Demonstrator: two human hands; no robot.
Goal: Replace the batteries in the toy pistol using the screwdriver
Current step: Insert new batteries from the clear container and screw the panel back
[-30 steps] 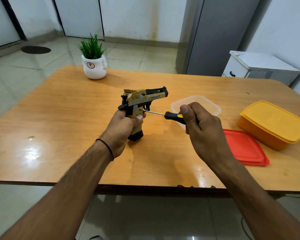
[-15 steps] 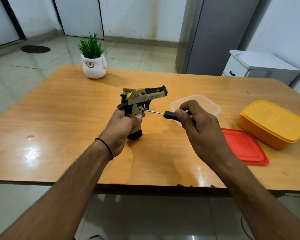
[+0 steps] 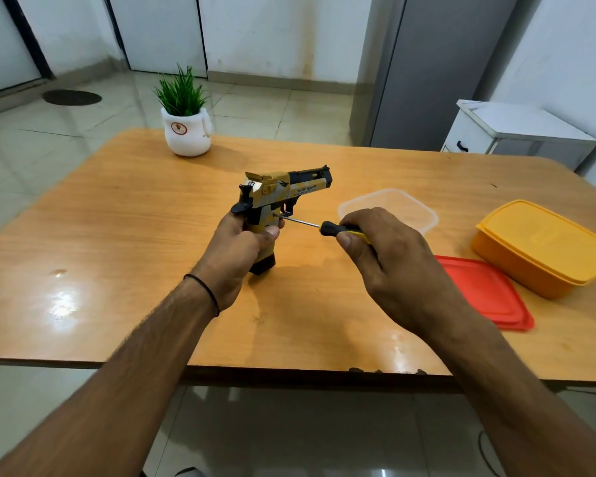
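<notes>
A yellow and black toy pistol [image 3: 284, 189] stands upright on its grip base on the wooden table [image 3: 135, 215], muzzle pointing right. My left hand [image 3: 236, 256] is wrapped around its grip from the left. My right hand [image 3: 389, 259] holds a screwdriver [image 3: 327, 227] with a black and yellow handle. Its thin metal shaft runs left and the tip touches the side of the grip just below the trigger guard. Most of the handle is hidden in my fingers.
A clear plastic tub [image 3: 389, 204] sits behind my right hand. To the right lie a red lid [image 3: 486, 290] and a closed yellow box [image 3: 541, 246]. A potted plant [image 3: 186, 129] stands at the far left. The table's front edge runs just below my forearms.
My right hand's fingers have shifted around the screwdriver handle, as in twisting it. The pistol and my left hand have stayed in place.
</notes>
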